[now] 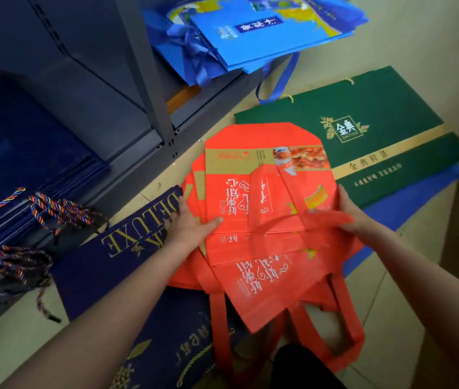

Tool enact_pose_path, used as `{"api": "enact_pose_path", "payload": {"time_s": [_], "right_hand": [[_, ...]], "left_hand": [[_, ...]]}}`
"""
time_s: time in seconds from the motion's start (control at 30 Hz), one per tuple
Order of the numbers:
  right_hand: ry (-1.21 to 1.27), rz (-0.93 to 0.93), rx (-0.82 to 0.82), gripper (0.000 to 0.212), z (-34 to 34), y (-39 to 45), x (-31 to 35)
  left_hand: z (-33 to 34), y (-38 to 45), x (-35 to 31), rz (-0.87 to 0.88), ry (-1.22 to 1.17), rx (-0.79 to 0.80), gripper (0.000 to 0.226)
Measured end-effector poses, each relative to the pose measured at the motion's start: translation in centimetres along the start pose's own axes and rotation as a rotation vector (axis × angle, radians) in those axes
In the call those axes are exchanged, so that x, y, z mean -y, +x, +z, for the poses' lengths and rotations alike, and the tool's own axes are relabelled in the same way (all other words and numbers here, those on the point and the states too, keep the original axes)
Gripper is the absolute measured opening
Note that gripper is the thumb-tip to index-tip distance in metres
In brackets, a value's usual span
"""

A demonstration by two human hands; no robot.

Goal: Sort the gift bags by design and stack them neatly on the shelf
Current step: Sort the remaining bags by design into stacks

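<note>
A flat green paper bag [363,130] lay at two o'clock, navy paper bags [127,248] at nine. Left hand [189,223] pressed flat and right hand [354,217] pinched the red woven bags [250,220].

I see the fanned pile of woven bags [262,220] lying on the floor [419,37] in the middle, its far edge overlapping the SATINE bag [377,136], which lies flat behind it and to the right. My left hand [192,223] presses the pile's left edge, my right hand [354,211] holds its right edge. The DELUXE bag [127,248] lies left of the pile, partly under it. Further left stands the shelf [127,113], with a stack of corded bags [26,164] on its lower level and a stack of ribbon-handled bags [264,32] behind, overhanging its edge.
</note>
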State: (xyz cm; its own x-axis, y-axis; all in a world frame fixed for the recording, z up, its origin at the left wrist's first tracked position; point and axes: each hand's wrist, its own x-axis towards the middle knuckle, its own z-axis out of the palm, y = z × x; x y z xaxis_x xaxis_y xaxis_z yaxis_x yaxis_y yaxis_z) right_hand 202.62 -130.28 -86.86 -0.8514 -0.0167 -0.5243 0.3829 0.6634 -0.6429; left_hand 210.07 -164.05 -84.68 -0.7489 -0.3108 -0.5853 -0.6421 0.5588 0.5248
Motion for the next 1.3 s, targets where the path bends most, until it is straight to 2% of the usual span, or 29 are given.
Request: {"api": "enact_pose_path", "payload": {"time_s": [0.07, 0.13, 0.23, 0.37, 0.5, 0.67, 0.73, 0.83, 0.93, 1.13, 1.2, 1.3], "right_hand": [[-0.076, -0.029, 0.061, 0.134, 0.7, 0.9, -1.3], [-0.131, -0.064, 0.077, 0.129, 0.7, -1.7, 1.2], [-0.015, -0.016, 0.189, 0.107, -0.2, -3.9, 2.0], [0.185, 0.116, 0.076, 0.100, -0.8, -2.8, 2.2], [0.194, 0.024, 0.150, 0.117, 1.3, -2.9, 3.1], [0.318, 0.068, 0.185, 0.088, 1.8, -3.7, 2.6], [0.309, 0.037, 0.193, 0.088, 2.3, -4.1, 3.2], [0.276, -0.063, 0.184, 0.097, 3.1, -3.9, 4.3], [0.241, -0.108, 0.177, 0.119, 4.3, -3.7, 4.9], [0.374, -0.182, 0.191, 0.100, 5.0, -3.2, 4.6], [0.374, -0.229, 0.163, 0.099, 4.8, -3.4, 4.9], [0.311, -0.361, 0.054, 0.102, 2.0, -4.3, 6.4]], "left_hand": [[0.9, -0.9, -0.5, 0.001, 0.036, 0.013, 0.115], [1.8, -2.0, -0.6, -0.015, 0.081, 0.033, 0.118], [1.7, -2.7, 0.0, -0.004, 0.088, 0.048, 0.118], [0.0, -0.1, 0.5, -0.072, -0.096, 0.016, 0.113], [-0.8, 1.2, -0.1, -0.131, -0.161, 0.000, 0.105], [-2.6, 1.2, 0.3, -0.129, -0.489, 0.121, 0.075], [-2.1, 0.6, 0.9, -0.087, -0.425, 0.065, 0.080], [-1.5, -0.2, 2.1, 0.007, -0.199, -0.020, 0.099], [-2.1, -0.3, 3.0, 0.051, -0.059, -0.056, 0.099], [-4.4, 1.9, 4.1, 0.058, -0.129, 0.107, 0.115], [-4.8, 1.8, 3.6, 0.103, -0.176, 0.073, 0.115], [-5.2, 1.0, 1.3, 0.303, -0.205, -0.075, 0.110]]}}
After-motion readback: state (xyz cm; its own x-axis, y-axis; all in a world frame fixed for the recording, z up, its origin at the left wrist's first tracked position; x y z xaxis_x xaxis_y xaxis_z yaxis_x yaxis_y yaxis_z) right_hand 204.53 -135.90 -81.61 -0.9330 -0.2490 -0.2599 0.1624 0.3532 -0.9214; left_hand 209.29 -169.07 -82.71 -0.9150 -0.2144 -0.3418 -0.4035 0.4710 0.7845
